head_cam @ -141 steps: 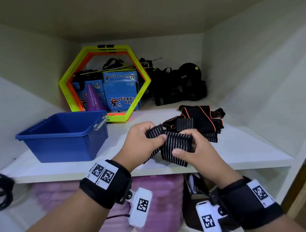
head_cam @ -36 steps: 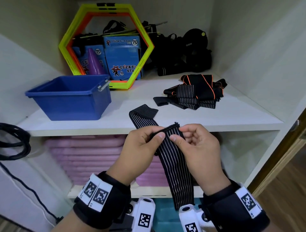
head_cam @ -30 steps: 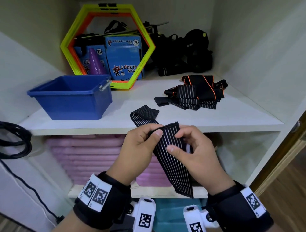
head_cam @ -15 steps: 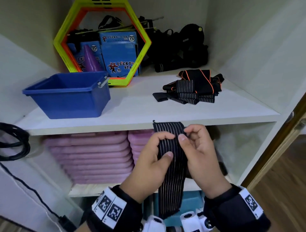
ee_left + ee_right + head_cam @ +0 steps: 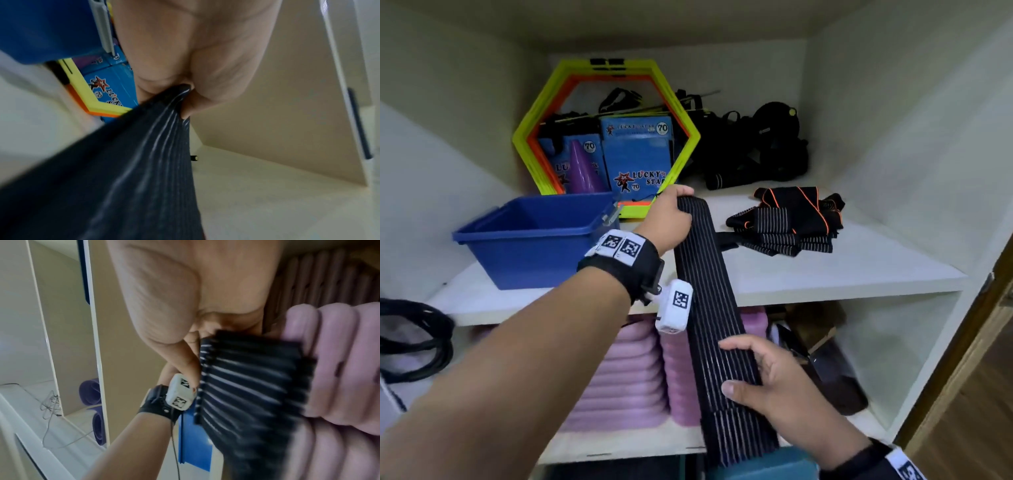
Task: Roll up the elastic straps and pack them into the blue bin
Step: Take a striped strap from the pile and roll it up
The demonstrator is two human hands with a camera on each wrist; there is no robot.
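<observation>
A black elastic strap with thin white stripes (image 5: 710, 301) is stretched out straight between my hands. My left hand (image 5: 671, 217) grips its far end (image 5: 164, 104) above the shelf, just right of the blue bin (image 5: 530, 236). My right hand (image 5: 763, 377) pinches the strap lower down, thumb on top, in front of the lower shelf; the strap's loose tail (image 5: 736, 435) hangs below it. In the right wrist view the strap (image 5: 246, 378) passes under the thumb. A pile of more straps, black with orange trim (image 5: 791, 219), lies on the shelf to the right. The bin looks empty inside.
A yellow-orange hexagon ring (image 5: 606, 137), blue boxes (image 5: 637, 154) and a purple cone (image 5: 582, 168) stand behind the bin. Black gear (image 5: 756, 147) fills the back right corner. Pink mats (image 5: 626, 370) are stacked on the lower shelf. Black cable (image 5: 410, 339) hangs at left.
My left hand has carried the strap's end up and away over the shelf while my right hand stayed low, so the strap went from bunched between both hands to stretched out full length.
</observation>
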